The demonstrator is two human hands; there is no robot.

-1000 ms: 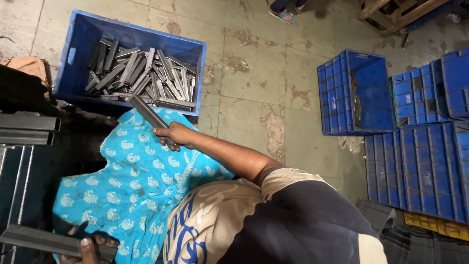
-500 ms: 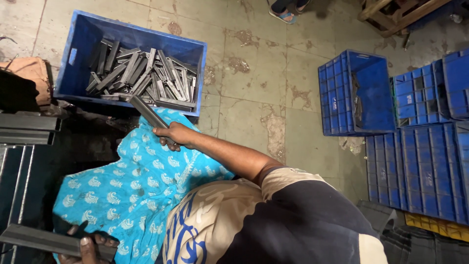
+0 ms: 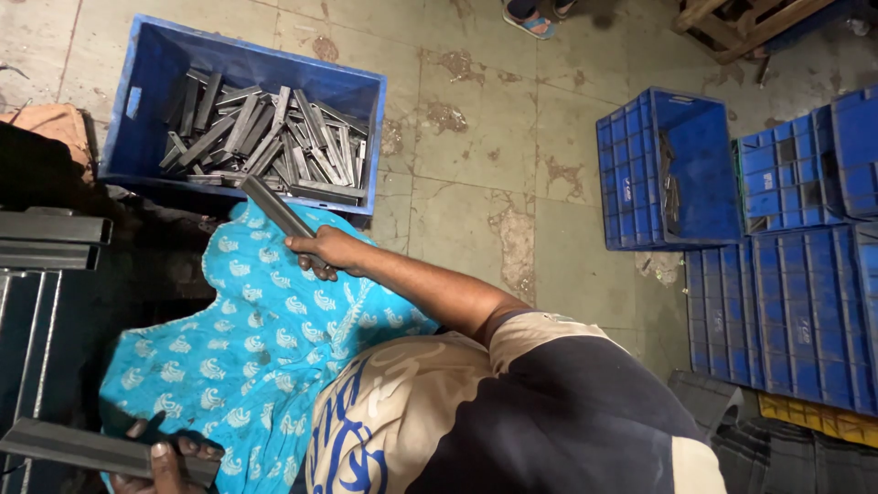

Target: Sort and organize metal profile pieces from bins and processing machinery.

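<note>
Fingers [image 3: 315, 249] of the right hand still grasp the metal bar [image 3: 274, 209] above the blue crate [image 3: 146, 137], barely moved.

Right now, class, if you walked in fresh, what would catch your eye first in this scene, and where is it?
First, the blue crate at upper left, heaped with dark metal bars. Next, the right hand at centre, gripping one metal bar that points toward that crate, above a bright turquoise patterned cloth. At bottom left, the left hand holds another dark bar.
</note>
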